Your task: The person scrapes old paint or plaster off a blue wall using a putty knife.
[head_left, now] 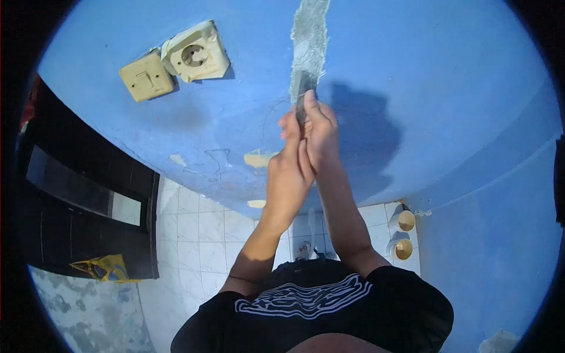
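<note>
Both my hands grip a scraper [306,82] that looks like a putty knife, its flat grey blade pointing up along the blue wall [376,53]. The blade lies at the lower end of a rough grey stripe [309,41] where the paint is gone. My right hand [322,132] is closed round the tool, thumb along it. Just below and to the left, my left hand [288,167] is closed on it too, fingers pressed against the right hand. The handle is mostly hidden by my fingers.
A light switch [146,76] and a power socket [197,54] with loose tape sit at upper left. Two tubs [405,235] stand on the white tiled floor [200,241] at the wall's foot. A dark door [76,194] and a yellow bag [109,269] are at left.
</note>
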